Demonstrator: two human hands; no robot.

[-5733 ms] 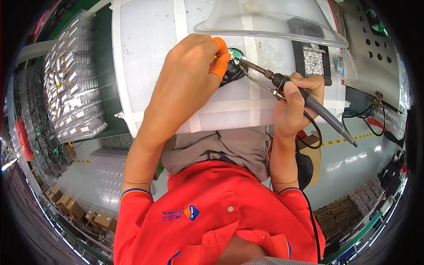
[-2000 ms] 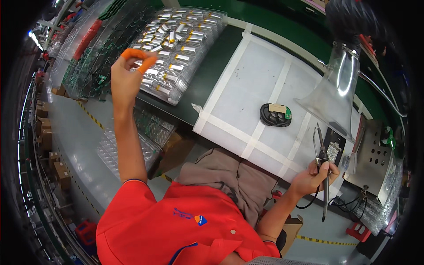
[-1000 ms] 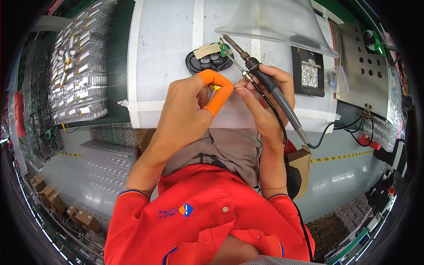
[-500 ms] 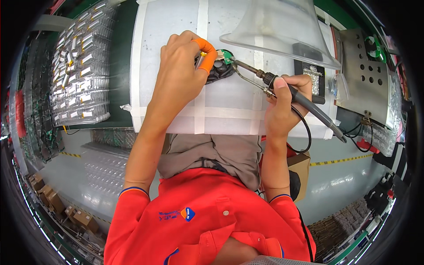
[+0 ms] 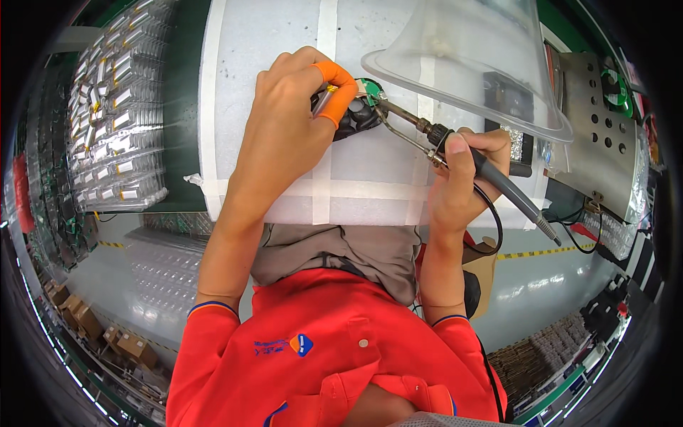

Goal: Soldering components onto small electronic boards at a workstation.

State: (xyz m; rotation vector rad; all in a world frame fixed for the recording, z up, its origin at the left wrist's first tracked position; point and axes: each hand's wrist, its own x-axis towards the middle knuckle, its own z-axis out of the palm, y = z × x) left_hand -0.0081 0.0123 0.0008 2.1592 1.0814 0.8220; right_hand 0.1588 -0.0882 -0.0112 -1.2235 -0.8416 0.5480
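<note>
The left hand point(image 5: 295, 107), with orange covers on 2 digits, pinched a yellow-ended part point(image 5: 332, 88), mostly hidden, at a black case point(image 5: 353, 122) on the white-topped bench point(image 5: 228, 107). The right hand point(image 5: 457, 181) wrapped around a soldering iron point(image 5: 509, 190), its tip at the case's green board point(image 5: 372, 90). A clear hood point(image 5: 462, 64) stood near, rightward.

1. Black oval plastic housing with rounded bumps point(image 5: 358, 118): lies flat, its left part hidden.
2. Small green circuit board point(image 5: 372, 90): sits along the housing's upper right edge.
3. Grey-handled soldering iron with a bent metal side tube point(image 5: 506, 186): slants down rightward from the housing, tip at its right edge, contact unclear.
4. Small yellow-ended piece point(image 5: 332, 88): mostly hidden, at the housing's upper left.
</note>
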